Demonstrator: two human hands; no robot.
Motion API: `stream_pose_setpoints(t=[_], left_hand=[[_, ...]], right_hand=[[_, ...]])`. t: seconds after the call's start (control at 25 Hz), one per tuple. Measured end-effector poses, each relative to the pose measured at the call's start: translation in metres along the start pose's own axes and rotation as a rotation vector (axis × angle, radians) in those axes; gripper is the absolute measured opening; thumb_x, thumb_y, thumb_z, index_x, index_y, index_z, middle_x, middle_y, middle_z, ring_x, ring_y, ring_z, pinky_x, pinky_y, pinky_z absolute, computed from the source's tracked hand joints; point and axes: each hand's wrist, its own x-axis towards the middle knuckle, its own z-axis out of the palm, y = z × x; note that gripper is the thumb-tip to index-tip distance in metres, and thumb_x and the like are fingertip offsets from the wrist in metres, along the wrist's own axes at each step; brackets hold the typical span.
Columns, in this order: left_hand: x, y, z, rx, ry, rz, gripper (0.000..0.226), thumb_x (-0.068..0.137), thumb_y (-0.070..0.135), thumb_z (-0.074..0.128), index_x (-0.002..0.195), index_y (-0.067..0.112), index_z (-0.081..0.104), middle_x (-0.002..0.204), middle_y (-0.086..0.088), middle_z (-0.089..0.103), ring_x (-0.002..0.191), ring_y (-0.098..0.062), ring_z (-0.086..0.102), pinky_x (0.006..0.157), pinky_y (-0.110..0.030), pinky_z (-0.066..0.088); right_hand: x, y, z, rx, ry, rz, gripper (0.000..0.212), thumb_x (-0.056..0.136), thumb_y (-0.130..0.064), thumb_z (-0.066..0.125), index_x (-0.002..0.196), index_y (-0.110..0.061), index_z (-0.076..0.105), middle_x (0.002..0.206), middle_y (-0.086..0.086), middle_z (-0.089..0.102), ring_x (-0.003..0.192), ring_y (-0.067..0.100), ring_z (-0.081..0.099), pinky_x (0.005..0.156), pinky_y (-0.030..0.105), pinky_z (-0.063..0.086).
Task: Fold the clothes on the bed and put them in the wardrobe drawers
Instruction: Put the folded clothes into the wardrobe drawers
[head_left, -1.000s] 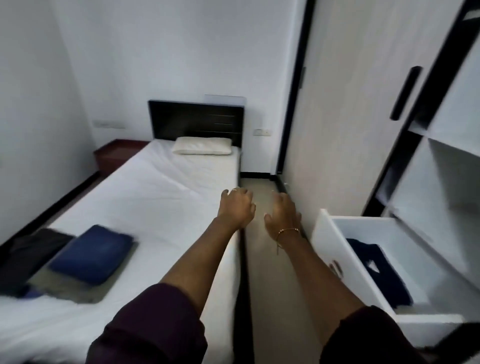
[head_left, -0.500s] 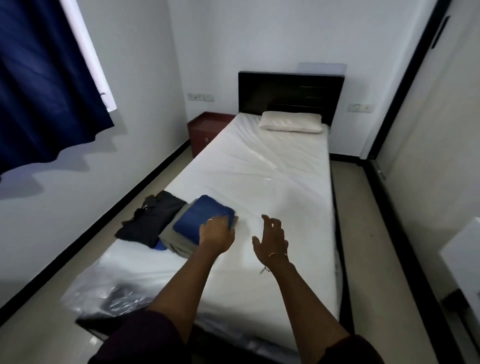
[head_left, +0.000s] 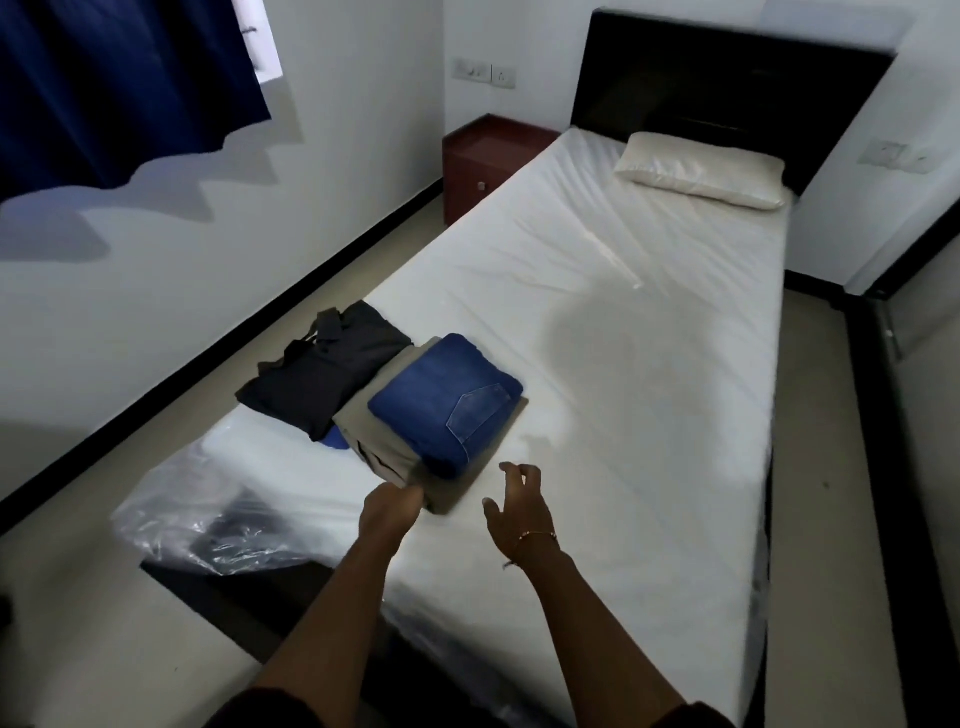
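My L hand (head_left: 390, 512) touches the near corner of the folded khaki trousers (head_left: 384, 426) under the folded blue denim jeans (head_left: 447, 402), grip unclear; stack at 12 o'clock on white mattress (head_left: 649, 364), long axis 10–4. R hand (head_left: 517, 506) open, just short at 4.

right of jeans (head_left: 447, 402): bare mattress (head_left: 649, 364) | left: dark shirt (head_left: 324, 366) touching
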Motion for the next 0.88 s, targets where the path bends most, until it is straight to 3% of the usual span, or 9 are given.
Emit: stream_pose_setpoints(t=[0.12, 0.24, 0.32, 0.4, 0.48, 0.56, 0.68, 0.8, 0.88], left_hand=[[0.034, -0.004, 0.018, -0.214, -0.055, -0.169, 0.048, 0.094, 0.026, 0.052, 0.130, -0.005, 0.043, 0.117, -0.019, 0.053, 0.095, -0.031, 0.052, 0.086, -0.037, 0.040], [0.077, -0.003, 0.041, -0.392, -0.104, -0.236, 0.073, 0.089, 0.042, 0.060, 0.142, 0.001, 0.031, 0.145, -0.016, 0.037, 0.129, -0.036, 0.039, 0.103, -0.043, 0.035], [0.101, 0.000, 0.053, -0.533, -0.109, -0.258, 0.098, 0.073, 0.054, 0.071, 0.145, 0.006, 0.024, 0.149, -0.013, 0.033, 0.133, -0.034, 0.035, 0.106, -0.045, 0.033], [0.124, 0.005, 0.063, -0.628, -0.090, -0.320, 0.135, 0.043, 0.066, 0.080, 0.148, 0.014, 0.013, 0.151, -0.011, 0.029, 0.135, -0.035, 0.032, 0.108, -0.050, 0.033], [0.139, 0.012, 0.072, -0.635, -0.067, -0.352, 0.148, 0.032, 0.072, 0.078, 0.149, 0.020, 0.003, 0.152, -0.012, 0.027, 0.135, -0.036, 0.032, 0.108, -0.053, 0.031], [0.152, 0.015, 0.083, -0.618, -0.003, -0.355, 0.138, 0.043, 0.067, 0.080, 0.147, 0.015, 0.005, 0.150, -0.014, 0.031, 0.133, -0.036, 0.035, 0.108, -0.051, 0.032], [0.169, 0.013, 0.094, -0.639, 0.097, -0.277, 0.103, 0.064, 0.043, 0.082, 0.141, 0.006, 0.024, 0.141, -0.013, 0.044, 0.122, -0.031, 0.047, 0.102, -0.042, 0.042], [0.169, 0.011, 0.080, -0.699, 0.009, -0.195, 0.074, 0.075, 0.030, 0.074, 0.136, 0.005, 0.039, 0.130, -0.005, 0.053, 0.111, -0.024, 0.051, 0.086, -0.033, 0.044], [0.159, 0.004, 0.058, -0.727, -0.113, -0.182, 0.049, 0.082, 0.022, 0.065, 0.127, 0.009, 0.049, 0.117, -0.003, 0.058, 0.095, -0.019, 0.054, 0.077, -0.031, 0.043]], right_hand=[[0.031, 0.010, 0.023, -0.021, -0.067, 0.006, 0.050, 0.094, -0.024, 0.052, 0.139, -0.013, 0.033, 0.145, 0.005, 0.022, 0.112, 0.028, 0.053, 0.095, 0.033, 0.044], [0.068, 0.018, 0.042, 0.020, -0.067, 0.020, 0.050, 0.094, -0.022, 0.053, 0.138, -0.013, 0.033, 0.145, 0.005, 0.022, 0.110, 0.027, 0.054, 0.092, 0.031, 0.043], [0.089, 0.022, 0.052, 0.079, -0.053, 0.027, 0.052, 0.094, -0.021, 0.053, 0.141, -0.013, 0.031, 0.145, 0.005, 0.023, 0.109, 0.025, 0.055, 0.088, 0.026, 0.042], [0.109, 0.028, 0.068, 0.136, -0.048, 0.047, 0.054, 0.095, -0.021, 0.052, 0.143, -0.013, 0.028, 0.145, 0.005, 0.025, 0.109, 0.024, 0.055, 0.086, 0.023, 0.042], [0.123, 0.033, 0.079, 0.183, -0.034, 0.088, 0.053, 0.096, -0.021, 0.049, 0.144, -0.014, 0.026, 0.145, 0.006, 0.026, 0.112, 0.023, 0.054, 0.087, 0.022, 0.041], [0.133, 0.035, 0.090, 0.245, -0.038, 0.137, 0.050, 0.099, -0.021, 0.043, 0.145, -0.013, 0.024, 0.146, 0.008, 0.028, 0.119, 0.023, 0.049, 0.090, 0.018, 0.036], [0.142, 0.031, 0.098, 0.369, 0.021, 0.163, 0.047, 0.101, -0.019, 0.036, 0.145, -0.010, 0.023, 0.145, 0.011, 0.032, 0.129, 0.022, 0.038, 0.091, 0.013, 0.026], [0.153, 0.035, 0.096, 0.531, 0.162, 0.260, 0.046, 0.101, -0.019, 0.036, 0.144, -0.008, 0.027, 0.141, 0.013, 0.037, 0.128, 0.024, 0.039, 0.099, 0.020, 0.029], [0.158, 0.048, 0.093, 0.683, 0.280, 0.419, 0.046, 0.100, -0.030, 0.037, 0.142, -0.011, 0.033, 0.140, 0.013, 0.041, 0.126, 0.026, 0.043, 0.106, 0.030, 0.034]])
